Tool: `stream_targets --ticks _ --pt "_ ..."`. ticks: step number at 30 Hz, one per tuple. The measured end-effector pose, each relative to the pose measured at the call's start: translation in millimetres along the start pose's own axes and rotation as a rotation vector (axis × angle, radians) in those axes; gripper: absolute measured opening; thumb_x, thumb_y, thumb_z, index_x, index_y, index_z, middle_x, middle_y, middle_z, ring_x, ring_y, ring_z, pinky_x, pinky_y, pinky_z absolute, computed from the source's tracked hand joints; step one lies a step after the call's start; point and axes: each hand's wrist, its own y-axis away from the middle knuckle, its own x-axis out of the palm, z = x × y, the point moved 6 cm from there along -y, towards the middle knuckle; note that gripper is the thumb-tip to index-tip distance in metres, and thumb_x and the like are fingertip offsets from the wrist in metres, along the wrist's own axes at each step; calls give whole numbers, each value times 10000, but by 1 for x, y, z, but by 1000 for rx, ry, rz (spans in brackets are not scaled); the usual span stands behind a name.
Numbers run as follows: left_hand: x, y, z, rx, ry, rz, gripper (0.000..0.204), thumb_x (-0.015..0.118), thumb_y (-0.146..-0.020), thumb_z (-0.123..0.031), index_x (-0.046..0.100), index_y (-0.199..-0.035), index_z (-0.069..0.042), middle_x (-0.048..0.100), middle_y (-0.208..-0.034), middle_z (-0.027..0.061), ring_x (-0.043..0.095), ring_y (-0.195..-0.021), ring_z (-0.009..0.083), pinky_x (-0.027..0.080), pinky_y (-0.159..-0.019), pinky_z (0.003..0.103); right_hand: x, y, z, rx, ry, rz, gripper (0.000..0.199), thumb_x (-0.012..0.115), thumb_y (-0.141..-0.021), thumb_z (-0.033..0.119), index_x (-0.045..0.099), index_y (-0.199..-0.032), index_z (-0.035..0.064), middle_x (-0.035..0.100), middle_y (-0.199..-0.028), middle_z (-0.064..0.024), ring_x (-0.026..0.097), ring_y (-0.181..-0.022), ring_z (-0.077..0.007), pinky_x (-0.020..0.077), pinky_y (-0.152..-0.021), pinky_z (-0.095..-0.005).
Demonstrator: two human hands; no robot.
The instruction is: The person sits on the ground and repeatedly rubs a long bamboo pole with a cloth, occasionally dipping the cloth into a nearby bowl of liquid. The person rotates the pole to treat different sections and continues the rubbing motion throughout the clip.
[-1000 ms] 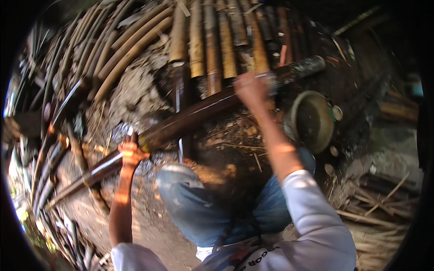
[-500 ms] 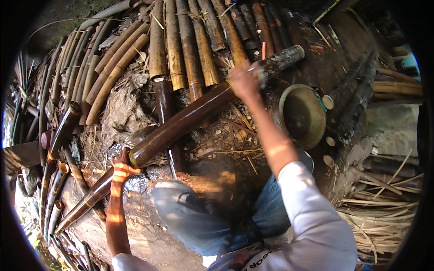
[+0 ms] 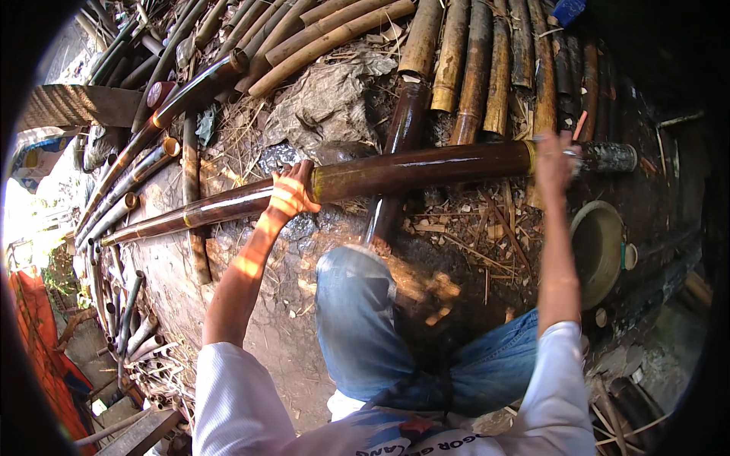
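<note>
A long, dark brown bamboo pole (image 3: 426, 167) with a wet shine lies across in front of me. It thins toward the left, and its right end is mottled grey. My left hand (image 3: 293, 188) is closed on the pole just left of a yellowish joint, thumb along the near side. Over the right part, by another yellow joint, my right hand (image 3: 553, 163) is closed and smeared by motion. Something small and greyish shows at its fingers, too blurred to name. Beneath the pole, a second dark, wet bamboo length (image 3: 386, 209) runs crosswise as a support.
Several bamboo lengths (image 3: 460, 68) lie side by side beyond the pole. A round basin (image 3: 595, 254) stands near my right forearm. Crumpled sacking (image 3: 327, 106) lies beyond my left hand. More bamboo poles (image 3: 141, 171) crowd the left, with orange sheeting (image 3: 38, 334) at the lower left.
The view has swung left, so the pole now looks more level and farther right. My left hand keeps its grip by the same joint. My right hand stays at the right part, still blurred.
</note>
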Motion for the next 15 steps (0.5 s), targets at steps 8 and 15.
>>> stream_targets --ticks 8,15 --pt "-6 7 -8 36 -291 32 1009 694 -681 -715 467 -1319 32 633 -750 144 642 -722 286 481 -783 490 74 179 328 -624 -364 -212 299 635 -955 288 706 -1183 107 695 -1218 -115 571 -1278 -329 328 -1172 -538" --pt "-22 63 -55 -119 -125 -340 940 889 -593 -369 499 -1387 -54 556 -1253 130 504 -1254 322 333 -1119 514 21 26 34 -122 267 -60 295 524 -999 412 728 -1161 275 693 -1180 -69 651 -1109 -302 492 -922 -515"
